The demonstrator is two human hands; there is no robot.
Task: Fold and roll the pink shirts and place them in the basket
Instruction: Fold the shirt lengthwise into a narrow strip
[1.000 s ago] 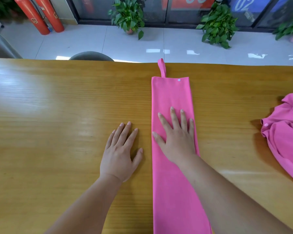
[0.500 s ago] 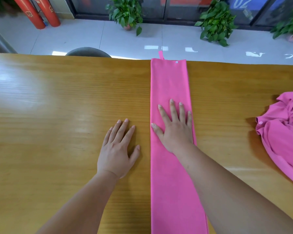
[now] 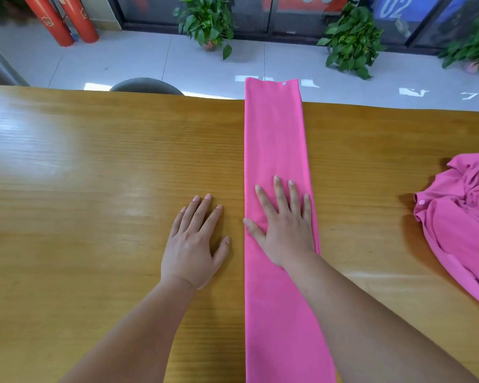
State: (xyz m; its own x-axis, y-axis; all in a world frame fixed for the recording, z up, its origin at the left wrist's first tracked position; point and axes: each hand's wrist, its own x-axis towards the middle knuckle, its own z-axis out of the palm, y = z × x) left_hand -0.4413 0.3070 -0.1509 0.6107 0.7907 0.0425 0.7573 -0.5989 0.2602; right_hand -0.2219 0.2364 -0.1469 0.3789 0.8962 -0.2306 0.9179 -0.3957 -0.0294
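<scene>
Starting at the left, the wooden table (image 3: 80, 175) is bare and glossy, and the left hand (image 3: 192, 247) lies flat on it, palm down with fingers loosely spread. It holds nothing and sits just beside the cloth without touching it. Next over is the folded pink shirt (image 3: 274, 139), laid out as one long narrow strip running straight away from the person. Its far end, with a small white snap (image 3: 284, 83), pokes out past the far table edge. The right hand (image 3: 285, 230) is planted on the strip around its middle, fingers fanned and palm pressing down, smoothing or pinning rather than pinching. Further right, well apart, a second pink shirt (image 3: 459, 233) sits crumpled near the table's edge, not yet folded. No basket is in view, so I can't say where the roll will go. To my eye the folding of this one is done and the rolling is about to start, and that's where it could slip. With only one palm on the cloth and the table this shiny, a push along the strip could slide the whole thing instead of curling it. The overhanging end could also drag it off the far side. If the first turn starts crooked, the layers underneath will creep apart and the roll will come out cone-shaped and loose. The idle hand needs to come across and share the work.
</scene>
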